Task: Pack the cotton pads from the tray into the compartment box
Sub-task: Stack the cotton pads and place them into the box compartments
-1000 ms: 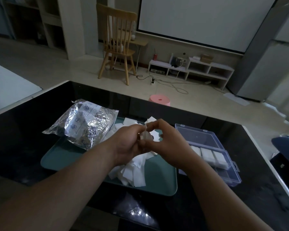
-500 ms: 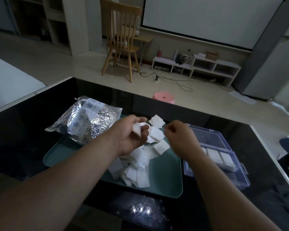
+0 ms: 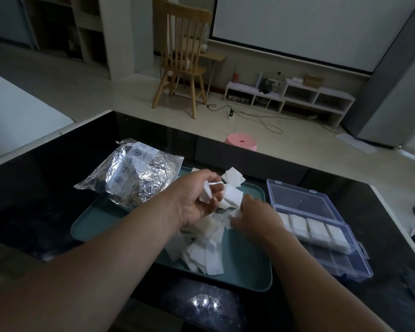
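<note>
A heap of white square cotton pads lies on a teal tray in the middle of the black table. My left hand hovers palm-up over the heap, its fingers curled around a small stack of pads. My right hand is down on the heap's right side, fingertips pinching a pad at its edge. Right of the tray stands the clear compartment box, lid open. Its far row of compartments holds white pads; the near row looks dark.
A crumpled silver foil bag rests on the tray's far left corner. The table's right edge runs close behind the box. Beyond the table are a pink stool, a wooden chair and a low white shelf.
My hands, joined over the tray a second ago, have parted. The left stays raised with its pads; the right has dropped onto the heap.
</note>
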